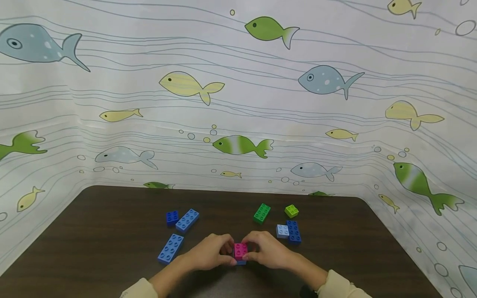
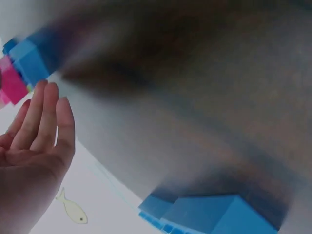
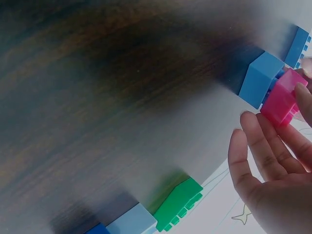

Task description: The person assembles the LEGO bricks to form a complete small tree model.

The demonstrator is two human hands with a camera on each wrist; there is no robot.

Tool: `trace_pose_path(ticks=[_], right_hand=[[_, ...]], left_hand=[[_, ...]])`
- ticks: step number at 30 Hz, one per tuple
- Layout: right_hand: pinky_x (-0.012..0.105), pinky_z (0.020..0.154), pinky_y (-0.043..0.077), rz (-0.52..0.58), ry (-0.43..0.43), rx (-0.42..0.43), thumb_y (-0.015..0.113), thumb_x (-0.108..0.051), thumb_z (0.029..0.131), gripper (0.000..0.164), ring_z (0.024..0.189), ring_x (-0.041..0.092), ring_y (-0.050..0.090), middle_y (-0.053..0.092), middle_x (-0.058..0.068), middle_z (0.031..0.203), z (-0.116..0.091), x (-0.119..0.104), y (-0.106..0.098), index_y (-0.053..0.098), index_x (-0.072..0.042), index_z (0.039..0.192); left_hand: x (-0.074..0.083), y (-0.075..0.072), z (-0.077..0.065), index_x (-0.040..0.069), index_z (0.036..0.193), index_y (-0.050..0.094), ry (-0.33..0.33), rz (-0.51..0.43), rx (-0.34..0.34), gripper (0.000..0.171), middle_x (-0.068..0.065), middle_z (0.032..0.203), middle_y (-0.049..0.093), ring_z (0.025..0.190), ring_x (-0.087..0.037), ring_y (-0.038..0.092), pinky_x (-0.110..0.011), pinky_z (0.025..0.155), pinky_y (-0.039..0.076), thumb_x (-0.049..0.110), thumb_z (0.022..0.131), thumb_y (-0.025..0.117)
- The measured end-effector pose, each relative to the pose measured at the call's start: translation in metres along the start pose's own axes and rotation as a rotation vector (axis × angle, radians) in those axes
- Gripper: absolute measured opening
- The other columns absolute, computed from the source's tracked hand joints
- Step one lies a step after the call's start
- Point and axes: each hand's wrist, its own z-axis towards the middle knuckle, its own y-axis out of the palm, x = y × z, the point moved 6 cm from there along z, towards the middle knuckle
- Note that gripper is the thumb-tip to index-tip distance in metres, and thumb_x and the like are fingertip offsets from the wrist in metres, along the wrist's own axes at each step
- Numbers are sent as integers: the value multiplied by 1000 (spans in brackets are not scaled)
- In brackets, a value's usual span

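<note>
Left hand (image 1: 208, 252) and right hand (image 1: 271, 251), close together above the dark wood-grain table (image 1: 112, 231), pinch a pink four-stud brick (image 1: 240, 251) from either side, over a blue brick (image 3: 262, 79) whose studs partly show, with a green eight-stud brick (image 1: 262, 213) lying beyond.

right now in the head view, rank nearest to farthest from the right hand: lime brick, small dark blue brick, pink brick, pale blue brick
1. Pink brick, touching right hand
2. Pale blue brick, right, just beyond
3. Lime brick, right, farther back
4. Small dark blue brick, across left
</note>
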Motion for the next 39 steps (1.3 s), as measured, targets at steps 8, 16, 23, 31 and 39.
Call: trace_pose_path(ticks=[8,16,23,31,39], right_hand=[[17,58,44,-13,2,-5,70,-13,80,23,68,0,49,59,-6,87,0,1,0,63,-4,101],[17,63,47,78,18,-39,67,-11,82,23,73,1,56,63,-3,90,-2,5,2,63,-3,104],[18,69,47,111,33,-68,66,-13,84,24,80,3,58,65,0,93,-1,8,1,63,-3,106],[18,68,47,106,13,-76,67,-15,83,23,78,2,58,66,-2,93,2,11,1,66,-4,103],[19,69,47,119,18,-75,67,-14,83,22,80,3,58,66,-4,93,2,14,2,66,-5,103]], left_hand=[[6,-3,0,6,100,57,12,-77,24,23,4,80,64,70,-3,58,-20,62,47,19,83,67],[6,2,-1,9,98,52,17,-81,31,20,5,79,63,69,-3,57,-21,61,46,16,85,65],[8,1,-2,9,97,51,12,-87,31,18,2,79,62,68,-5,56,-21,59,45,15,85,65],[6,3,-3,7,97,51,23,-118,41,19,0,78,63,67,-7,55,-21,58,45,14,85,65],[5,4,-2,7,96,52,10,-134,47,18,-1,79,63,69,-8,57,-22,59,45,13,85,65]])
